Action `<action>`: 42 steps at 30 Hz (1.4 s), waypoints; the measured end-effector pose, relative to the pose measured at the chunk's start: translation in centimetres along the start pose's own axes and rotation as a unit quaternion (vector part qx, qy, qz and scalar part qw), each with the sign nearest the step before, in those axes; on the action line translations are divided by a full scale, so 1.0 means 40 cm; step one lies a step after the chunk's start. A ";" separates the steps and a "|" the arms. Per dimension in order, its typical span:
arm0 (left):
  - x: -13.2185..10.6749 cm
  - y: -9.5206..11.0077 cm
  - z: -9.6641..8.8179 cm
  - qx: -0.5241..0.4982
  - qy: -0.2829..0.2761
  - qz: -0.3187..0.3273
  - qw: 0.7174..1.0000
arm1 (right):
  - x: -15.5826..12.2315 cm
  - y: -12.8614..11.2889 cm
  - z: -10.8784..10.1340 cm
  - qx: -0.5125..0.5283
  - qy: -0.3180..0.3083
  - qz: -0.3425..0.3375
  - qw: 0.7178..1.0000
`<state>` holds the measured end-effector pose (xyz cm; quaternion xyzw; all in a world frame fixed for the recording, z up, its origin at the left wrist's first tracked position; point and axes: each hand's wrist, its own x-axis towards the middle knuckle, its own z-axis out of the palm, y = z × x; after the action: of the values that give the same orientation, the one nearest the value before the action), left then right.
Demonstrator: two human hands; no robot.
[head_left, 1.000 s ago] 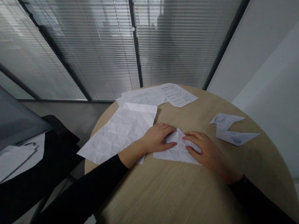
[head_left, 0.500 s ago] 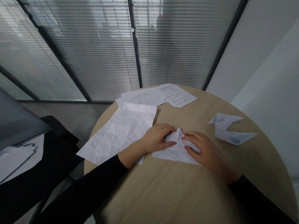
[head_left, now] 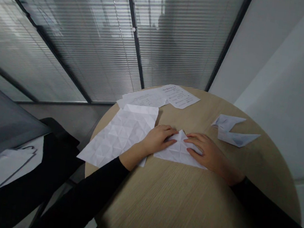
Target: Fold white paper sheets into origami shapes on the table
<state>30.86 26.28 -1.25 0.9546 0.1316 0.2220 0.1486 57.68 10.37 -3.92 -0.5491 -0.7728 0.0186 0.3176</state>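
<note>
A small folded white paper (head_left: 177,153), triangular with a peak at the top, lies on the round wooden table (head_left: 186,204). My left hand (head_left: 158,140) rests on its left side, fingers stretched out and pressing down. My right hand (head_left: 204,152) lies flat on its right side, fingers extended toward the peak. Both sleeves are black.
A large creased white sheet (head_left: 119,134) lies left of my hands, overhanging the table edge. Printed sheets (head_left: 170,96) sit at the far edge. A folded paper shape (head_left: 233,133) lies to the right. A dark chair with papers (head_left: 4,171) stands at the left. Glass with blinds behind.
The folded paper has turned slightly and lies flatter under both hands; my left fingers have shifted a little up along its left edge. The view has drifted slightly.
</note>
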 end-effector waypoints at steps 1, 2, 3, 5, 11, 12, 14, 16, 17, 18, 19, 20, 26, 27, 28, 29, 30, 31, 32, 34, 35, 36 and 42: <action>0.000 -0.001 0.001 0.000 0.000 0.000 1.000 | 0.000 -0.001 -0.001 0.002 -0.001 0.000 1.000; 0.000 -0.002 0.001 -0.002 -0.001 -0.001 1.000 | 0.001 -0.001 -0.002 0.005 -0.003 -0.001 1.000; 0.000 -0.002 0.001 -0.003 -0.002 -0.002 1.000 | 0.002 -0.002 -0.003 0.006 -0.004 -0.002 1.000; 0.001 -0.004 0.001 -0.007 -0.005 -0.006 1.000 | 0.002 -0.004 -0.006 0.006 -0.008 -0.003 1.000; 0.006 -0.002 -0.001 -0.008 -0.008 -0.021 1.000 | 0.002 -0.005 -0.009 0.005 -0.010 -0.005 1.000; 0.007 -0.001 -0.001 -0.007 -0.007 -0.026 1.000 | 0.002 -0.005 -0.009 0.005 -0.009 -0.005 1.000; 0.008 0.000 -0.003 -0.003 -0.006 -0.035 0.999 | 0.002 -0.005 -0.010 0.004 -0.008 -0.006 1.000; 0.009 0.001 -0.005 0.007 -0.007 -0.044 0.999 | 0.003 -0.006 -0.011 0.003 -0.007 -0.006 1.000; 0.010 0.002 -0.006 0.014 -0.009 -0.047 0.999 | 0.004 -0.007 -0.011 0.002 -0.007 -0.005 1.000; 0.010 0.002 -0.008 0.022 -0.011 -0.050 0.998 | 0.004 -0.008 -0.012 0.002 -0.009 -0.005 1.000; 0.011 0.003 -0.009 0.031 -0.012 -0.053 0.998 | 0.005 -0.009 -0.012 0.001 -0.010 -0.004 1.000; 0.011 0.004 -0.010 0.039 -0.011 -0.055 0.998 | 0.005 -0.009 -0.013 0.001 -0.010 -0.003 1.000; 0.013 0.002 -0.011 0.059 0.001 -0.065 0.996 | 0.008 -0.008 -0.015 -0.005 -0.006 -0.005 1.000; 0.013 0.001 -0.010 0.061 0.000 -0.058 0.996 | 0.008 -0.007 -0.015 -0.007 -0.006 -0.007 1.000; 0.012 0.000 -0.009 0.062 -0.003 -0.047 0.997 | 0.008 -0.005 -0.015 -0.008 -0.006 -0.010 1.000; 0.012 -0.001 -0.008 0.062 -0.007 -0.033 0.998 | 0.008 -0.003 -0.014 -0.009 -0.008 -0.014 1.000; 0.011 -0.001 -0.007 0.059 -0.011 -0.019 0.998 | 0.008 -0.001 -0.013 -0.008 -0.011 -0.017 1.000; 0.010 -0.001 -0.007 0.053 -0.014 -0.005 0.998 | 0.008 0.001 -0.011 -0.006 -0.014 -0.021 1.000; 0.010 0.000 -0.008 0.046 -0.016 0.005 0.999 | 0.007 0.003 -0.010 -0.005 -0.019 -0.024 1.000; 0.008 0.002 -0.010 0.032 -0.017 0.015 0.999 | 0.006 0.005 -0.007 -0.003 -0.029 -0.026 0.999; 0.007 0.004 -0.012 0.027 -0.017 0.016 0.999 | 0.005 0.005 -0.006 -0.002 -0.033 -0.026 0.999; 0.006 0.005 -0.014 0.023 -0.017 0.016 0.999 | 0.004 0.005 -0.007 -0.003 -0.035 -0.026 0.999; 0.003 0.008 -0.021 0.017 -0.024 0.019 0.999 | 0.003 0.001 -0.017 -0.006 -0.044 -0.035 0.998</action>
<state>30.65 26.22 -0.38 0.9644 0.1134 0.1992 0.1317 58.05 10.28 -3.32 -0.5220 -0.8051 0.0269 0.2804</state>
